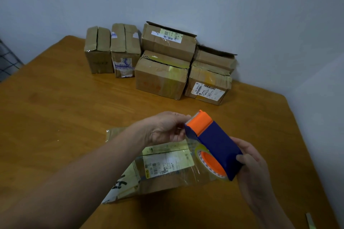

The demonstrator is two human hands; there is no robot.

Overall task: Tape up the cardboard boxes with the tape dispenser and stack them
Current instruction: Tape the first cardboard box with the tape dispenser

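Observation:
My right hand (255,171) grips the blue and orange tape dispenser (214,141) by its rear end and holds it tilted above a cardboard box (163,165). That box lies on the wooden table (55,117) in front of me, with a white label and clear tape on top. My left hand (165,128) reaches to the dispenser's orange cutter end, and its fingertips pinch at the tape there. The tape end itself is too small to make out.
Several cardboard boxes stand at the table's far edge against the wall: two upright ones (111,50) on the left, a stack of two (165,61) in the middle, another pair (210,76) on the right. A tape scrap (310,220) lies at the near right.

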